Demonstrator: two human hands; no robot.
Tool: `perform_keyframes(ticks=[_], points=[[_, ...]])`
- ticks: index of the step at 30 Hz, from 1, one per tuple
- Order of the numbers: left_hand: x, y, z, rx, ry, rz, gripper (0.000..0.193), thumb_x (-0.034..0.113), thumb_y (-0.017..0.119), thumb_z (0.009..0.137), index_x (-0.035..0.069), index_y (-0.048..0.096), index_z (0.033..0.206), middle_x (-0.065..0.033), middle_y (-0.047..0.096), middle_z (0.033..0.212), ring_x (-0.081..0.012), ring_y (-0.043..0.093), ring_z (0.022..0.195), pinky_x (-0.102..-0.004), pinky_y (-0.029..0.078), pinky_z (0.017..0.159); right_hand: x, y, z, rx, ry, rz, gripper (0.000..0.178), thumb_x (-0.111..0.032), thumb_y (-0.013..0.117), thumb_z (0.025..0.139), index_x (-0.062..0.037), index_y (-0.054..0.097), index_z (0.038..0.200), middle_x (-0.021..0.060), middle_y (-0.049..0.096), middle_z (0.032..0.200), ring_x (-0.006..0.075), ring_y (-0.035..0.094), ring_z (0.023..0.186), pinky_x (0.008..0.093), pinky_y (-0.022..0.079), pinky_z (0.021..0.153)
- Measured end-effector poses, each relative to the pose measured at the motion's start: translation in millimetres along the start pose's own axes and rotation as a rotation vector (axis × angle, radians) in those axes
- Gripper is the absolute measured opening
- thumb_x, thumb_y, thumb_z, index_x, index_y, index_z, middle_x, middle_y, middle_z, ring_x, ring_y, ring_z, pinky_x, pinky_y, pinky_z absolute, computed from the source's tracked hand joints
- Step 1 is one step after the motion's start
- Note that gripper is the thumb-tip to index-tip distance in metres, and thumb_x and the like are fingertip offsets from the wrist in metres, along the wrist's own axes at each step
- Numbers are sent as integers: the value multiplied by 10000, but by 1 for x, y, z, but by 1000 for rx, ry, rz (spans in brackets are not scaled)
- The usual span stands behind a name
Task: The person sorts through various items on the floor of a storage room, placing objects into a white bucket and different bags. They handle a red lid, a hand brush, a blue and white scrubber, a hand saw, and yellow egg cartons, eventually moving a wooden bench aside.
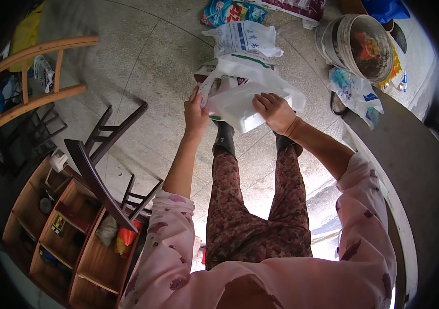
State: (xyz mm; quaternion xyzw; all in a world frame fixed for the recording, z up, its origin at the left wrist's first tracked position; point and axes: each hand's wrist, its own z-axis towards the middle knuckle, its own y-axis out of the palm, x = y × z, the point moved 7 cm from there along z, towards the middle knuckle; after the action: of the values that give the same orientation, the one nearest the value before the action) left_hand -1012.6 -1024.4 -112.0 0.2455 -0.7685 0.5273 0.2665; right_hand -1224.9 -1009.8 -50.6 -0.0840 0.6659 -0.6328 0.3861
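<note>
Terrazzo floor (142,56) spreads between the left hand (196,112) and the dark wooden furniture (93,176); a bucket (336,42) stands beyond the right hand (277,112), to its right. One white plastic bag (253,81) is between both hands, above the floor; one blue-printed bag (245,38) lies just beyond. The left hand grips its left edge, the right its near-right side. Its long axis runs roughly crosswise, one loose corner pointing toward two dark boots (224,136).
</note>
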Motion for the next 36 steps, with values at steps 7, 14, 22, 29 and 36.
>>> perform_keyframes(ticks=[7,14,22,29,36], points=[[46,9,-23,-46,247,90,568,-116,553,651,1,455,1199,-164,411,1281,-358,459,1052,-411,395,888,-21,13,25,111,-177,-60,246,-123,572,643,-2,511,848,90,544,794,217,562,734,308,467,621],[-52,-5,0,10,-220,-109,542,5,450,756,61,361,1289,-146,451,1119,-245,498,939,-316,424,781,-54,38,44,251,-305,41,184,-162,576,583,-35,529,708,43,520,702,196,539,690,290,420,589],[-1,2,54,-265,-99,327,222,155,559,790,8,532,954,-179,563,903,-325,564,776,-387,448,672,-60,20,56,263,-410,93,213,-150,561,581,-8,569,738,74,586,773,200,573,735,284,429,619],[-8,6,52,-140,-9,209,76,70,498,810,11,532,845,-180,584,865,-353,575,797,-393,455,650,-61,56,54,145,-415,119,168,-149,564,572,-38,554,697,52,583,766,201,565,792,293,440,679],[16,16,42,-46,221,75,18,3,509,791,-5,524,785,-185,557,759,-358,531,691,-377,428,591,-46,102,61,-401,-118,78,484,-173,675,556,-86,574,1021,124,558,1012,277,526,960,348,414,821]])
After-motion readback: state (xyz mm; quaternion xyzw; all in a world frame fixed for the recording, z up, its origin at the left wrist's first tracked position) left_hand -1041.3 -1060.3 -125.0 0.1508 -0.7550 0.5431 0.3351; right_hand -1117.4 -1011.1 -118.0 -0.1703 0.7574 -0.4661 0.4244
